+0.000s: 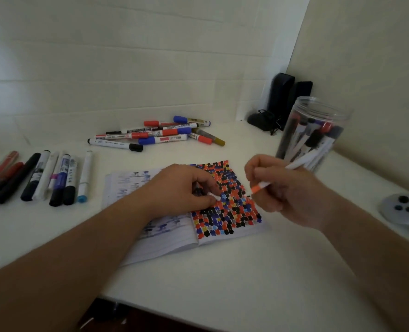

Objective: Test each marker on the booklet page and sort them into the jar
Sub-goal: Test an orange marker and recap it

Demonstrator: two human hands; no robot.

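Observation:
An open booklet [174, 238] lies in the middle of the white desk, its right page [225, 200] covered in red, black and blue marks. My right hand [285, 192] grips a white marker [261, 186] with an orange end, tip pointing down-left just above the page. My left hand [181, 188] rests on the booklet and pinches a small white piece, apparently the marker's cap [214, 196]. A clear plastic jar [311, 137] holding several markers stands at the right, just behind my right hand.
A loose pile of markers [160, 134] lies at the back centre. A row of markers [45, 178] lies at the left. Black objects [280, 104] stand in the back corner. A grey lid-like disc [402, 208] sits at the right edge. The desk's front edge runs below my arms.

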